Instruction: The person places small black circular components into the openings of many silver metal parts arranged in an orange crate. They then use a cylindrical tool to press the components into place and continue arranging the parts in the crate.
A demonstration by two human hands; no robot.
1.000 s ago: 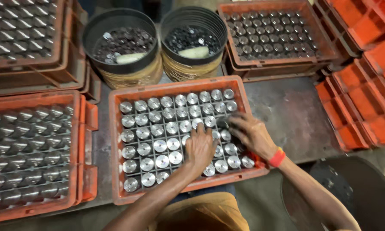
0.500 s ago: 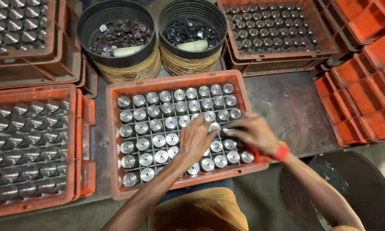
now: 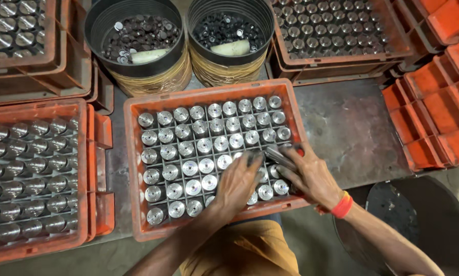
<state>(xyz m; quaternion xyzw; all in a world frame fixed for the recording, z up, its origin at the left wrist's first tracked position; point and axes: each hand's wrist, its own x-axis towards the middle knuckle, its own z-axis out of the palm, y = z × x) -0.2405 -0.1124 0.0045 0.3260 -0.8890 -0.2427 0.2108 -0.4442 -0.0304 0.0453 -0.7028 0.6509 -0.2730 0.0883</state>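
Note:
An orange crate (image 3: pixel 132 168) in front of me holds several shiny metal cylinders (image 3: pixel 199 148) standing upright in a grid of cells. My left hand (image 3: pixel 238 184) lies palm down over the cylinders in the near right part of the crate. My right hand (image 3: pixel 309 174), with an orange band at the wrist, is at the crate's right edge, and its fingers grip a metal cylinder (image 3: pixel 278 155) tilted above the cells. The cylinders under both hands are hidden.
Another orange crate of cylinders (image 3: pixel 30 168) lies at left, and a further one (image 3: pixel 336 30) at back right. Two round black tubs (image 3: pixel 137 36) (image 3: pixel 232 30) of small dark parts stand behind. Stacked orange trays (image 3: pixel 433 102) at right; a dark round bin (image 3: pixel 418 225) near right.
Both hands have slid slightly toward the right side of the crate, and my right hand has lifted a cylinder out at a tilt.

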